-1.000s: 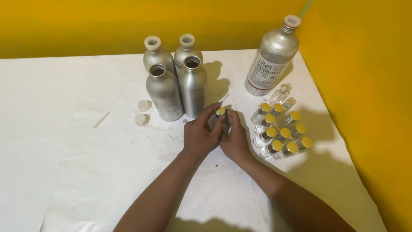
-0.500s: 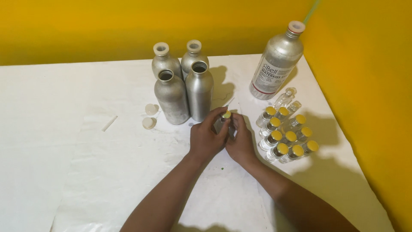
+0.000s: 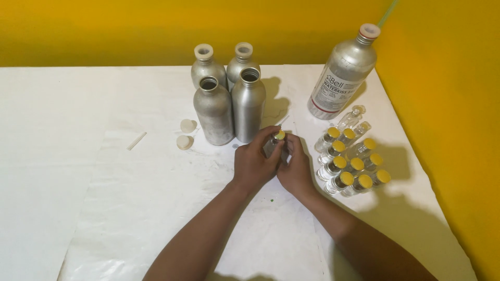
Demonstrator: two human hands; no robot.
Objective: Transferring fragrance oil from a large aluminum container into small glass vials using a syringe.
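Vial (image 3: 274, 145), yellow cap, held between left hand (image 3: 253, 165), right hand (image 3: 296, 169); grip apparently closed.

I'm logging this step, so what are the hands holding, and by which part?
Both hands, left hand and right hand, hold one small yellow-capped vial by its glass body.

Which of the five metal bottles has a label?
The tall bottle standing alone at the back right, near the yellow wall. It carries a white label and a capped neck; the four bottles clustered to its left are bare metal, the front two open.

Both hands (image 3: 275, 165) meet at centre, fingers curled inward, forearms converging.
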